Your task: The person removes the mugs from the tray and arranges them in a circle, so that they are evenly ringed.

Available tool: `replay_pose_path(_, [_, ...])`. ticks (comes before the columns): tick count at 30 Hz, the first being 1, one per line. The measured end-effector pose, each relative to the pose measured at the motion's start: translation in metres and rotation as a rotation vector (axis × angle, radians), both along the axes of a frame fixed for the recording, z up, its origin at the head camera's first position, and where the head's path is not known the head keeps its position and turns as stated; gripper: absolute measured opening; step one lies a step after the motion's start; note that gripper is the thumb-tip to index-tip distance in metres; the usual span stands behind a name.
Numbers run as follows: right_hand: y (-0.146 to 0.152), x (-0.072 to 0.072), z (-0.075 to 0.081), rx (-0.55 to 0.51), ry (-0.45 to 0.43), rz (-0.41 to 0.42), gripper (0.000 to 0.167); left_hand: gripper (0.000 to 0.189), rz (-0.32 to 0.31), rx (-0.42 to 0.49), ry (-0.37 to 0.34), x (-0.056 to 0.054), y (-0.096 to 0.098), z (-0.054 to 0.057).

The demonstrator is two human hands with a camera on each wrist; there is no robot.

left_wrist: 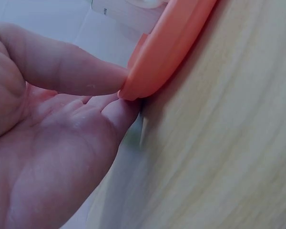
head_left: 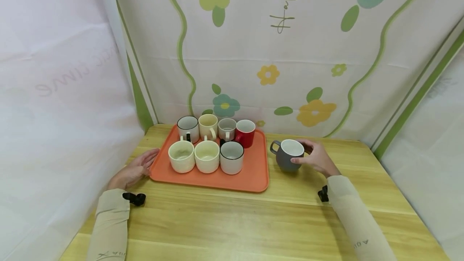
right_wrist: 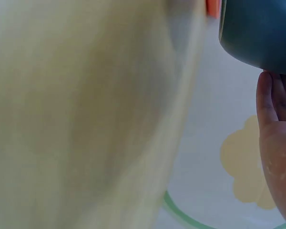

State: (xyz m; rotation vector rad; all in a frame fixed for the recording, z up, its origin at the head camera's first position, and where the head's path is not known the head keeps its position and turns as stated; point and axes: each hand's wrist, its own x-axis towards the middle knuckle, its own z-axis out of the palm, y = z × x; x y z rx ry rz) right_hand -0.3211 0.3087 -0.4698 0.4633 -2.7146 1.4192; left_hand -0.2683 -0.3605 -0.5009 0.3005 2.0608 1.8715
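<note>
Dark grey mug (head_left: 287,162): one, right of centre in the head frame, beyond the tray's right edge; handle toward the left of the frame. Whether its base touches the tabletop (head_left: 210,224) is hard to tell; in the right wrist view it is cut off at upper right.

Right hand (head_left: 318,158): grips this mug between thumb and fingers; the thumb is out of sight in the right wrist view.

Orange tray (head_left: 214,181): one, centre-left, bearing seven mugs: four in the upper row, including a red mug (head_left: 247,137) at the right end, three in the lower, partly hiding those behind.

Left hand (head_left: 135,171): at the tray's left edge, pinching the rim, thumb above; fingertips partly hidden beneath.
</note>
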Motion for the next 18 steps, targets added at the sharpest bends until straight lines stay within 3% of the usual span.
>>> replay_pose_path(9, [-0.001, 0.001, -0.015, 0.001, -0.003, 0.008, 0.074, 0.110, 0.014, -0.015, -0.010, -0.001, -0.001, 0.000])
replay_pose_path(18, [-0.003, -0.002, -0.019, -0.003, -0.009, 0.027, 0.076, 0.108, 0.004, -0.019, 0.003, -0.002, -0.002, -0.002])
